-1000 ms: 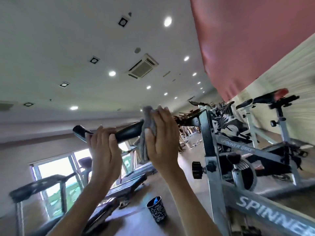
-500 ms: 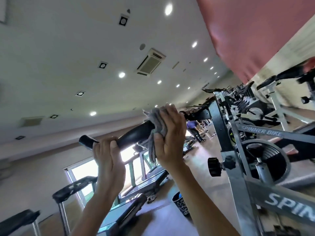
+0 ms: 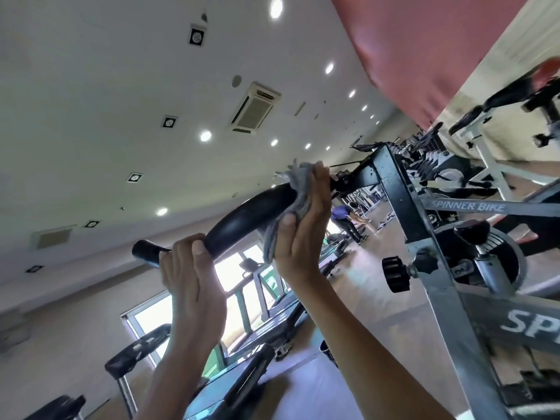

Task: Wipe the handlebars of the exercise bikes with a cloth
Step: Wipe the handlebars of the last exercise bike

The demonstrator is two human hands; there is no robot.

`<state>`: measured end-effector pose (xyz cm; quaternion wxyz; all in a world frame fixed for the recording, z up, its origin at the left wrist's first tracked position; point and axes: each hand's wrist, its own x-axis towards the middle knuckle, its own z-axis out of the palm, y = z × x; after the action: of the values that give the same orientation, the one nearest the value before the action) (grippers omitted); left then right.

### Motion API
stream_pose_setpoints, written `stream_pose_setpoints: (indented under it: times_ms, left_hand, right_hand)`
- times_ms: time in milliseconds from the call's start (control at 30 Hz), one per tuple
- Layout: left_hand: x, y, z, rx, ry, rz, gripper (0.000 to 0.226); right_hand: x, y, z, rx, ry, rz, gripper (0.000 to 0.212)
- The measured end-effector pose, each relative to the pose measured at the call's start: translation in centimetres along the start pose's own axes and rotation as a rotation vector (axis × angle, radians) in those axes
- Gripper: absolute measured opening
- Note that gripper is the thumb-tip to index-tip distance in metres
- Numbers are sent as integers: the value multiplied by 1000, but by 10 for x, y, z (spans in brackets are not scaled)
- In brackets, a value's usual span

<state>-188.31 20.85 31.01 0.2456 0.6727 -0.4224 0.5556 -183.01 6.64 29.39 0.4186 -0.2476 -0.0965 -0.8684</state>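
Note:
A black padded handlebar (image 3: 242, 219) of the nearest exercise bike runs from the lower left up to the right, seen from below. My left hand (image 3: 189, 274) grips it near its free end. My right hand (image 3: 306, 225) presses a grey cloth (image 3: 298, 194) around the bar, close to where the bar meets the bike's black stem (image 3: 394, 189). The cloth hangs partly below my right thumb.
The grey frame of the nearest bike (image 3: 448, 313) stands right of my arms, with a black knob (image 3: 395, 274). More spinner bikes (image 3: 466, 174) line the right wall. Treadmills (image 3: 266, 322) stand by the windows below. A person (image 3: 345, 221) stands far off.
The view has tilted and come closer to the handlebar. My right hand with the cloth has slid up along the bar toward the stem. My left hand keeps its grip near the end.

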Motion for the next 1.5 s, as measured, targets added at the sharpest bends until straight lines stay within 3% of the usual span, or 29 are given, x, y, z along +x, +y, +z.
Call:
stream_pose_setpoints:
  times_ms: [100, 267, 367, 433, 600, 733, 867, 900, 1000, 1167, 1333, 1500]
  left_hand:
    - [-1, -1, 2, -14, 13, 14, 28]
    - [-1, -12, 4, -39, 30, 16, 38]
    - [0, -17, 6, -71, 57, -19, 55]
    - [-1, -12, 6, -48, 30, 1, 45]
    - [-1, -7, 5, -44, 42, 31, 35]
    - [2, -23, -6, -52, -34, 107, 36]
    - [5, -55, -21, -14, -92, 212, 44]
    - [8, -67, -23, 44, -55, 203, 52]
    - [14, -94, -26, 123, 22, 147, 57]
    - [15, -102, -16, -17, 45, 157, 47]
    - [21, -101, -23, 0, 47, 197, 46]
    - [25, -102, -23, -24, 29, 221, 46]
  right_hand:
    - [5, 9, 0, -96, -44, -268, 45]
    - [7, 17, 0, -105, 12, -132, 48]
    - [0, 1, 0, -113, -32, -275, 49]
    - [6, -2, 1, -110, -26, -326, 49]
    - [7, -2, -2, -8, 13, -55, 56]
    - [3, -14, 0, -157, -53, -340, 52]
    - [9, -8, -6, -224, -26, -230, 56]
    - [2, -10, -6, -311, -31, -289, 56]
    - [-8, -9, -9, -574, -110, -696, 54]
    - [1, -26, -19, -730, -158, -707, 48]
    - [-14, -55, -8, -1023, -446, -1074, 48]
    - [-8, -84, -12, -1073, -466, -811, 48]
